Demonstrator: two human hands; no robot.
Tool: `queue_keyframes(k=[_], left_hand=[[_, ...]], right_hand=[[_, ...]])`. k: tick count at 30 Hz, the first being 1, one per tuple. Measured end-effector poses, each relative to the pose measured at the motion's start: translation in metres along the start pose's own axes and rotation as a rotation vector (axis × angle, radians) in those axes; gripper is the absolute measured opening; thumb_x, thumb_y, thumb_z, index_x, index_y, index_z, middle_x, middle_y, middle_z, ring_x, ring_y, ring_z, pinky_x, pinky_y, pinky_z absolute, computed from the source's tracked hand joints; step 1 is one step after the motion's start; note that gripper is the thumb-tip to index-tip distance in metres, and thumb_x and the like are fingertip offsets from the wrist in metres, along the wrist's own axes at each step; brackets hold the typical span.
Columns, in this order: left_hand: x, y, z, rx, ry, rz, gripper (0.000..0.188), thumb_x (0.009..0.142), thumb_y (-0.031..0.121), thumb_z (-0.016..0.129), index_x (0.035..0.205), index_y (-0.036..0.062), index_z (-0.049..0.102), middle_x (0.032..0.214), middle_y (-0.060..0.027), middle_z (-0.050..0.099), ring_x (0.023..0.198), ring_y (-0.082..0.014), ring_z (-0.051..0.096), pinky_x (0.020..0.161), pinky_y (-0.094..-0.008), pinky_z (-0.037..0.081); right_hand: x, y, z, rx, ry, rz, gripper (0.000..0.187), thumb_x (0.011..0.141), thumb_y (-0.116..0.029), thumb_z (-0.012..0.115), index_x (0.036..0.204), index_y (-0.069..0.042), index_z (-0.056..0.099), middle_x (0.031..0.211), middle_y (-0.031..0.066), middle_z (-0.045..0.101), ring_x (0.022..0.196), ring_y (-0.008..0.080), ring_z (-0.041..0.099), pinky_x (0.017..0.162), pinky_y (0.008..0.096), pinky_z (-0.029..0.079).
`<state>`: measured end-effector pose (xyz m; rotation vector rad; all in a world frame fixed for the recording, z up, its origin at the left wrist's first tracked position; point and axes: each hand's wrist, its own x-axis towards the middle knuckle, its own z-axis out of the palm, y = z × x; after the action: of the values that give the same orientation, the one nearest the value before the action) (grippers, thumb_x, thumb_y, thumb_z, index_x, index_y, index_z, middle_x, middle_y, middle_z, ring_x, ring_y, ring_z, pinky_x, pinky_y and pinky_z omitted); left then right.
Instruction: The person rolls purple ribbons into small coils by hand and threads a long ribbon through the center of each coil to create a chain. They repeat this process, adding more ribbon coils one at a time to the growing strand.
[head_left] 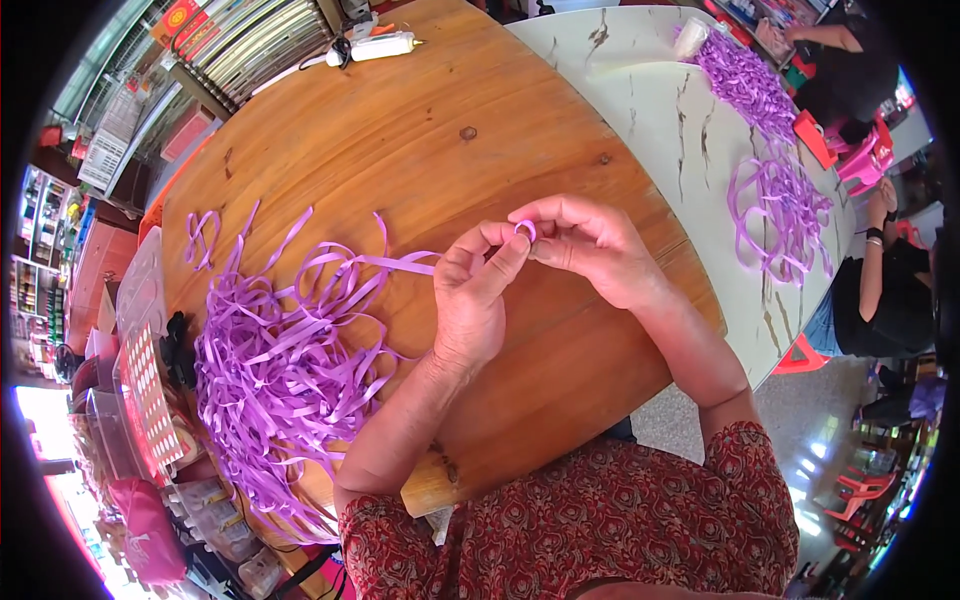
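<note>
Above the middle of a wooden table (520,350), my two hands meet around a small loop of purple ribbon (526,229). My left hand (478,290) pinches the ribbon between thumb and forefinger, and a length of it trails out to the left. On the other side of the loop, my right hand (590,248) is closed, its thumb and forefinger at the ribbon; the fingers partly hide what lies between them. A big tangled heap of purple ribbon (270,370) covers the table's left side, with a few loose strands at its far edge.
A white glue gun (372,48) lies at the table's far edge. On the right, a white marbled table (650,110) carries more purple ribbon (785,215) and a white cup (691,38). Two other people sit beyond it. Plastic boxes (140,290) and shelves crowd the left.
</note>
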<state>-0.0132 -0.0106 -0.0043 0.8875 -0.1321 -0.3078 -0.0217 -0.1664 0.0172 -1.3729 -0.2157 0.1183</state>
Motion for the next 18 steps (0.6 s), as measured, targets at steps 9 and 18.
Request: queue_keyframes(k=[9,18], left_hand=[[0.005,0.006,-0.001,0.276,0.141,-0.120,0.010,0.081,0.004,0.061,0.090,-0.0011,0.062,0.072,0.0030,0.055,0.056,-0.0029,0.038,0.050,-0.0191,0.028],[0.009,0.016,-0.012,0.407,0.012,-0.180,0.010,0.080,0.006,0.068,0.087,0.0001,0.066,0.077,-0.0006,0.063,0.068,-0.0049,0.053,0.061,-0.0187,0.043]], right_hand=[[0.001,0.007,-0.003,-1.153,0.063,-0.706,0.027,0.070,0.002,0.067,0.097,-0.003,0.063,0.079,0.0045,0.057,0.073,0.0193,0.054,0.066,0.0314,0.043],[0.003,0.003,-0.010,-1.254,-0.034,-0.958,0.035,0.062,-0.004,0.065,0.097,-0.003,0.065,0.074,0.0017,0.054,0.070,0.0182,0.052,0.062,0.0319,0.042]])
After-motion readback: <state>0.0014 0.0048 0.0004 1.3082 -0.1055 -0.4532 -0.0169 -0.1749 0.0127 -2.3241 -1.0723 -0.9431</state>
